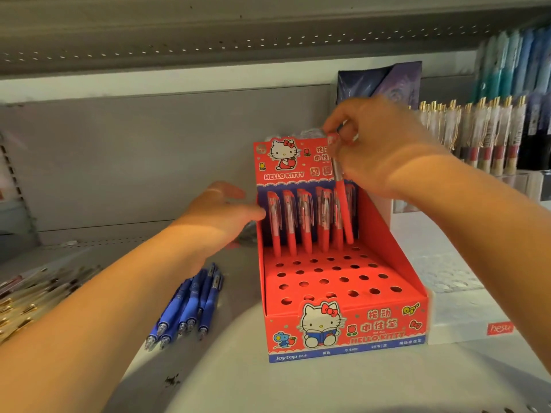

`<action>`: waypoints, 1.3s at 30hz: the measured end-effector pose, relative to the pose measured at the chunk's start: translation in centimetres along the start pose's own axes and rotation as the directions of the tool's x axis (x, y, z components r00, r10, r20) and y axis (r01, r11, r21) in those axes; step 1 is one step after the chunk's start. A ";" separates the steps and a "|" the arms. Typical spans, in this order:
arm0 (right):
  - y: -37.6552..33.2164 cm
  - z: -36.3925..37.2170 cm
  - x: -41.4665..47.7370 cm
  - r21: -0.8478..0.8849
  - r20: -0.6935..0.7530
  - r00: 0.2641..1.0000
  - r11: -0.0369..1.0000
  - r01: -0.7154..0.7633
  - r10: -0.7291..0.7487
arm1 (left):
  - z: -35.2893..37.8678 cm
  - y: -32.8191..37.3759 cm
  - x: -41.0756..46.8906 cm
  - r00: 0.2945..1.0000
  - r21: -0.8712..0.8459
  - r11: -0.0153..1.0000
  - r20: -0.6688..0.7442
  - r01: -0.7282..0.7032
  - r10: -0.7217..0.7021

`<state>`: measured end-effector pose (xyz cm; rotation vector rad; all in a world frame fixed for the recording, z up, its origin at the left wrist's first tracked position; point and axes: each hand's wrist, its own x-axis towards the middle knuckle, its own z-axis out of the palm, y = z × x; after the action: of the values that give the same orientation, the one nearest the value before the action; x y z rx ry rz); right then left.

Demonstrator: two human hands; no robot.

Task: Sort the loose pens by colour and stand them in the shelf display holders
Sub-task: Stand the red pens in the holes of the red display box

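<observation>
Pens with clear barrels and gold trim (pixel 35 293) lie scattered at the far left of the grey metal shelf (pixel 238 389), and just right of them we see a loose bundle of blue click pens (pixel 190 305) lying flat, tips toward us. Above that bundle the left hand (pixel 220 207) reaches in with fingers straight and spread. Its fingertips are at the left wall of the red cardboard display box (pixel 343 332), though we cannot tell whether they touch it. The box stands upright on the shelf, printed with a white cartoon cat, and its stepped red insert is punched with rows of round holes. In the back row we count several red pens with clear clips (pixel 290 225) standing side by side. At the right end of that row the right hand (pixel 378 144) pinches the top of one more red pen (pixel 343 204) between thumb and fingers. This pen is tilted slightly, with its lower end down among the back holes, but we cannot tell whether it is seated. Right of the display sits a flat white box (pixel 465 311), and behind it a clear holder of gold-clipped pens (pixel 483 135) stands upright.
</observation>
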<state>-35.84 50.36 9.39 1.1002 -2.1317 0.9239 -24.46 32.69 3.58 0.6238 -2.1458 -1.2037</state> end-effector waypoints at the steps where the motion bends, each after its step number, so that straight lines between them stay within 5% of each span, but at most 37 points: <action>1: 0.0 0.0 0.0 -0.021 0.004 1.000 1.000 0.000 0.000 | 0.1 -0.2 -0.2 0.995 -0.015 0.997 0.070 0.072 -0.071; 8: 0.2 0.4 -0.5 -0.091 0.147 0.984 0.992 -0.087 0.099 | 0.6 -0.7 -1.1 0.915 -0.073 0.988 0.390 0.140 -0.101; 19: -0.1 -0.3 -0.7 -0.168 0.200 0.974 0.983 -0.070 0.103 | 0.5 -0.8 -1.0 0.907 -0.091 0.988 0.413 0.128 -0.079; 28: 0.0 -0.4 -0.4 -0.036 0.238 0.962 0.991 -0.125 0.130 | 0.5 -0.9 -0.8 0.900 -0.108 0.986 0.430 0.126 -0.068; 39: 0.1 0.0 -0.5 -0.473 0.206 0.959 0.877 -0.078 0.196 | 0.4 -1.2 -0.6 0.898 -0.103 0.987 0.435 0.119 -0.063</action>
<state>-35.70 50.60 9.00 0.8580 -2.4876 0.3044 -24.21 32.74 2.21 0.4342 -2.3891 -1.6432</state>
